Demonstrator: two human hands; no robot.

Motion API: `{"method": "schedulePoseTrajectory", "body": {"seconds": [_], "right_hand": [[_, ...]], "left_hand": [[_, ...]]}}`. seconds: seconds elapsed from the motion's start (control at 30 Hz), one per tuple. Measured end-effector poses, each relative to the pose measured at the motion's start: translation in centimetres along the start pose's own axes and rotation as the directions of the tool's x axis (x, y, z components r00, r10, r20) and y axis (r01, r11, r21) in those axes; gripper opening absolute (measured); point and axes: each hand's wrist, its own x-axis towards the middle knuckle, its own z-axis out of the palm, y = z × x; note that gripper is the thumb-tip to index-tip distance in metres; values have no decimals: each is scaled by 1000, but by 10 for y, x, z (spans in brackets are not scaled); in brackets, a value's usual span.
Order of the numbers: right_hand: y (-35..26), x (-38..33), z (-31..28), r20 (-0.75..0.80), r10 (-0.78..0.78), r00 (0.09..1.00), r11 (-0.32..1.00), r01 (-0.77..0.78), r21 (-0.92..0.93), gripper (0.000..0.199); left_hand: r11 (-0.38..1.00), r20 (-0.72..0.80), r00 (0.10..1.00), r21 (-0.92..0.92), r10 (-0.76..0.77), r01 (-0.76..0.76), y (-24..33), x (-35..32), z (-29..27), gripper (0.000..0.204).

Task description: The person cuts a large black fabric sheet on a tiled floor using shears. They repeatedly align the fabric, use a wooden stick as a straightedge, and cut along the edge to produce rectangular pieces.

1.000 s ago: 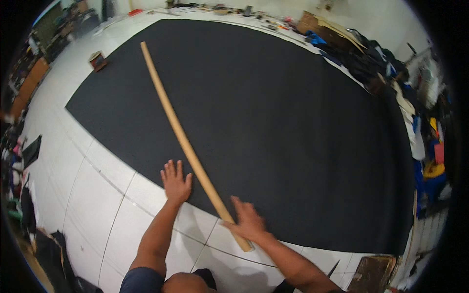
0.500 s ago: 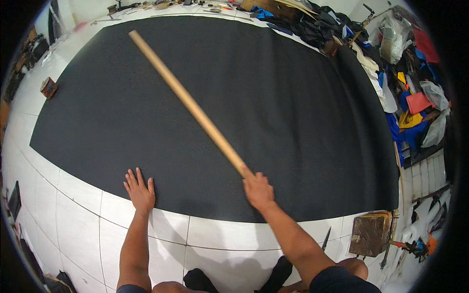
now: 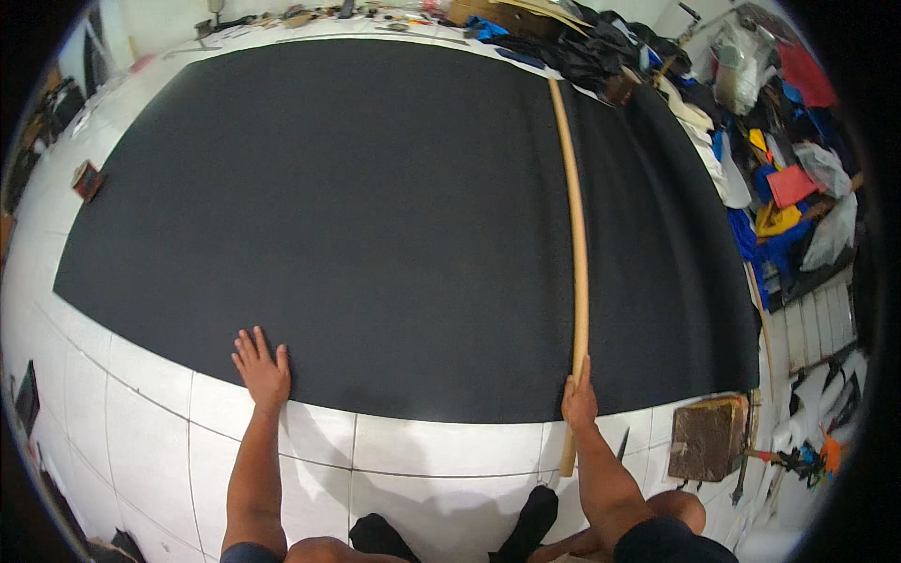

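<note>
A large black sheet (image 3: pixel 328 206) lies spread over the floor, smooth at the left and rippled toward its right side. My left hand (image 3: pixel 266 373) presses flat on its near edge with the fingers spread. A long pale wooden stick (image 3: pixel 576 225) lies across the sheet from far to near, its near end sticking out past the edge over the tiles. My right hand (image 3: pixel 581 405) grips that stick close to the near edge, with a finger stretched along it.
Brown block (image 3: pixel 709 438) by the sheet's near right corner; small rusty block (image 3: pixel 87 181) at its left edge. A dark pointed blade (image 3: pixel 623 443) lies on the white tiles (image 3: pixel 441 446) beside my right forearm. Heaped cloth and plastic (image 3: pixel 788 188) crowds the right; small items line the far wall.
The wooden stick has swung from a diagonal leaning far left to nearly straight away from me, farther right. My right hand moved right and slightly nearer with it. My left hand stayed in place.
</note>
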Motion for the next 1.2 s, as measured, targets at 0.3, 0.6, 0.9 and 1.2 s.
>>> {"method": "schedulePoseTrajectory", "body": {"seconds": [0.3, 0.6, 0.9, 1.2], "right_hand": [[-145, -9, 13, 39, -269, 962, 963, 268, 26, 65], [-322, -22, 54, 356, -754, 552, 559, 824, -94, 65], [-335, -115, 61, 580, -811, 74, 110, 994, 27, 67], [-256, -213, 83, 630, -775, -47, 257, 888, 382, 54]], "left_hand": [[997, -97, 994, -55, 44, -50, -1, 0, -5, 70], [991, -146, 988, -119, 46, -63, 3, -5, -4, 68], [990, -159, 987, -137, 15, -37, -19, -51, 0, 60], [66, 248, 807, -941, -536, 332, -73, -162, -5, 58]]}}
